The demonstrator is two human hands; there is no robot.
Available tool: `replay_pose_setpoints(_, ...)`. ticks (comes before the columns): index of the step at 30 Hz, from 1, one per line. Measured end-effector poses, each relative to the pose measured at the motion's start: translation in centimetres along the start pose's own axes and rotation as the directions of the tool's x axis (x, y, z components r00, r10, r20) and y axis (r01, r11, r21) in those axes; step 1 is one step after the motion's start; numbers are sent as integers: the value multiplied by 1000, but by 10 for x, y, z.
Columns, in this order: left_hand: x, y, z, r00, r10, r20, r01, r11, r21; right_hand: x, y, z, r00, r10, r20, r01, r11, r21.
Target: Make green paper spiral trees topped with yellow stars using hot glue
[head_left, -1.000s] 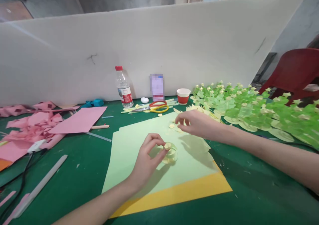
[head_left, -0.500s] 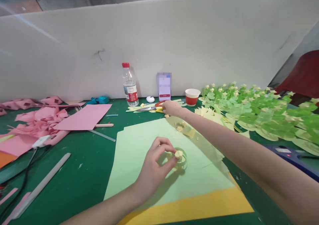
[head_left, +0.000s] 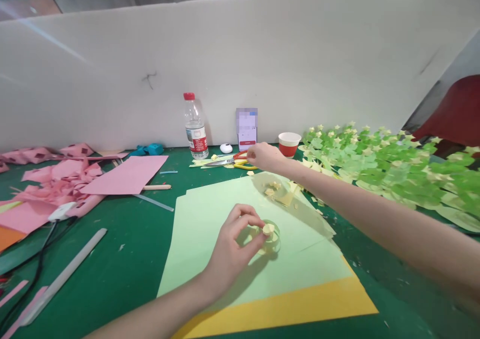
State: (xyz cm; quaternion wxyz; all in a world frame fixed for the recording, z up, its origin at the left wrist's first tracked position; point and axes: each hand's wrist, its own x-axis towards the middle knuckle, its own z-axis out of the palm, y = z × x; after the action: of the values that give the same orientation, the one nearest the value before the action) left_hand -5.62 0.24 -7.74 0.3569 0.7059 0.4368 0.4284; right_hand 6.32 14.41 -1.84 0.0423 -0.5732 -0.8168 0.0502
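Between thumb and fingertips, my left hand pinches a small pale yellow paper piece, with green paper loops around and below it. It is over a light green paper sheet. My right hand reaches to the back, its fingers curled beside the red handles of the scissors and in front of the phone; what it holds, if anything, is hidden. Small yellow paper bits lie near the sheet's back edge.
A water bottle, a white case and a red-and-white cup stand by the board. Many green paper flowers fill the right side; pink paper and a glue stick lie left.
My right hand has shifted slightly right and up, away from the yellow handle near the scissors. The right forearm has swung rightward, covering the blue tool. My left hand has barely moved.
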Motion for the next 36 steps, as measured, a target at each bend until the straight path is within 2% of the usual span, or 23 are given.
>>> replay_pose_setpoints(3, 0, -1, 0, 1000, 3, -13, -3, 1000, 0, -47, 3, -8, 999, -25, -32, 26, 999, 30)
replay_pose_setpoints(5, 0, -2, 0, 1000, -1, -17, 1, 1000, -2, -84, 5, -5, 999, -26, -28, 27, 998, 55)
replay_pose_setpoints(8, -1, -3, 0, 1000, -16, -7, 16, 1000, 1, -137, 8, 15, 999, -49, -17, 51, 993, 107)
replay_pose_setpoints(10, -1, -3, 0, 1000, -26, -3, 26, 1000, 13, -165, 11, 35, 988, -150, -47, 156, 970, 189)
replay_pose_setpoints(13, -1, -2, 1, 999, -44, -15, 45, 998, 33, -192, 13, 61, 966, -248, -80, 259, 944, 203)
replay_pose_setpoints(15, -1, -1, 1, 998, -52, -25, 53, 998, 44, -198, 13, 68, 956, -276, -100, 290, 941, 175)
replay_pose_setpoints(18, -1, 0, 2, 998, -50, -23, 52, 997, 55, -185, 16, 61, 956, -282, -77, 291, 941, 171)
replay_pose_setpoints(20, 0, 0, 1, 998, -54, -16, 55, 997, 58, -163, 21, 49, 975, -212, -67, 222, 955, 196)
replay_pose_setpoints(24, 1, 1, 1, 998, -63, -13, 64, 996, 68, -94, 32, 30, 980, -176, -97, 192, 964, 184)
replay_pose_setpoints(27, 1, 3, 1, 997, -73, -13, 74, 995, 65, -43, 34, 29, 973, -222, -69, 230, 960, 162)
replay_pose_setpoints(29, 0, 3, 1, 997, -72, -12, 73, 996, 57, -18, 33, 33, 965, -260, -34, 262, 955, 141)
replay_pose_setpoints(32, -1, 2, 1, 998, -69, -12, 70, 996, 50, 3, 29, 40, 949, -315, 33, 310, 944, 114)
replay_pose_setpoints(36, 0, 0, 2, 998, -61, -7, 62, 997, 38, 14, 27, 44, 940, -328, 94, 322, 944, 76)
